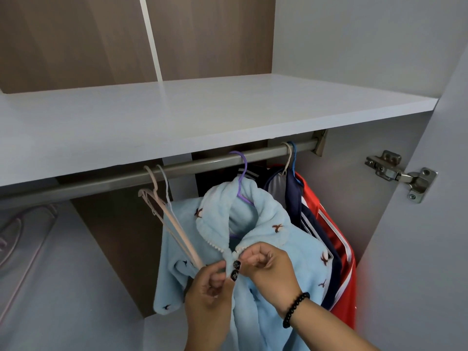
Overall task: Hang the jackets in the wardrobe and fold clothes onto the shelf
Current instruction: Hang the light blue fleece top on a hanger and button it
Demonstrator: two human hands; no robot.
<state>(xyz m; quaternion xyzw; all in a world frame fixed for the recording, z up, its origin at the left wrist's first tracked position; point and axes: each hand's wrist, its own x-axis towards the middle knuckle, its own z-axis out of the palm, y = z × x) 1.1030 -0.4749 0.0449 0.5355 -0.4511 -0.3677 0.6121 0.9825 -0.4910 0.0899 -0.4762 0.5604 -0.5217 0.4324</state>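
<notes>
A light blue fleece jacket (273, 224) with small brown marks hangs on a purple hanger (242, 173) from the grey wardrobe rail (101, 182). My left hand (210, 287) pinches the jacket's left front edge just below the collar. My right hand (268, 267) pinches the right front edge against it, at the top black button (236, 264). A second black button sits just below. A dark bead bracelet circles my right wrist.
Two empty pale hangers (162, 211) hang left of the blue jacket. A navy jacket (293, 198) and a red jacket (334, 236) hang to its right. The white shelf (177, 117) runs above the rail. The open door with its hinge (402, 173) stands at right.
</notes>
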